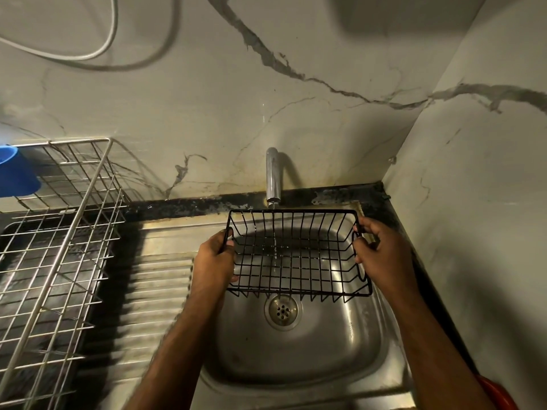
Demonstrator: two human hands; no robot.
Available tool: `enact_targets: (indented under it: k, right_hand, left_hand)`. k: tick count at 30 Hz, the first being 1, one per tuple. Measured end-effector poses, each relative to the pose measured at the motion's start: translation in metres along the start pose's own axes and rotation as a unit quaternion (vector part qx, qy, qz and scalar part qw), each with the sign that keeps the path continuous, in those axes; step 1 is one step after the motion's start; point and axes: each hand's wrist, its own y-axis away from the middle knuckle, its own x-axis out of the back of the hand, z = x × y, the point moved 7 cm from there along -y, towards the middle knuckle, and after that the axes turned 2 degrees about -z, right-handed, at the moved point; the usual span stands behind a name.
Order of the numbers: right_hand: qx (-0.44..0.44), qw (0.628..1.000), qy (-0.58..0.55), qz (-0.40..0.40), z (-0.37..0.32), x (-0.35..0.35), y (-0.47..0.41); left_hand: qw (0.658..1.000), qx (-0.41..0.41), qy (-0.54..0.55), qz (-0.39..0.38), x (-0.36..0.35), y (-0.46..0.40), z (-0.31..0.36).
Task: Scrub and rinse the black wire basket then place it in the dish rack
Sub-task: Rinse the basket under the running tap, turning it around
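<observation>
Basket: black wire basket (299,253), which I see held level above the sink (310,344), open side up, its far long rim just under the tap (272,176).
Left hand: my left hand (214,258) grips the basket's left short end, fingers curled round the end wires and the thumb over the top rim.
Right hand: my right hand (377,247) grips the right short end, fingers wrapped round the rim and the looped end handle.
Water: a thin stream (274,241) falls from the spout through the basket's floor towards the bowl.
Sink: steel, with a round drain (283,312) showing just below the basket's near edge; a ribbed drainboard (154,291) runs off to its left.
Rack: silver wire dish rack (59,232) stands left of the drainboard on the bench, well apart from the basket.
Bowl: a blue bowl (14,173) sits at the rack's far left corner, partly cut off by the picture's edge.
Wall: pale marble-look panels (325,99) with grey veins behind and to the right of the sink; a white cord (88,54) loops across the upper left.
Bench edge: a dark, stained strip (192,205) lies between the wall and the sink's far rim.
Corner: something red (497,395) shows at the lower right by my right forearm; I cannot tell what it is.
</observation>
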Motion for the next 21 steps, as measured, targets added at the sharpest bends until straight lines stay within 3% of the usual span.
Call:
enact_targets:
  k: [21]
  right_hand:
    - [-0.019, 0.999, -0.036, 0.021, 0.001, 0.0071, 0.002]
  left_hand:
    - [1.0, 0.001, -0.015, 0.005, -0.0054, 0.0034, 0.0052]
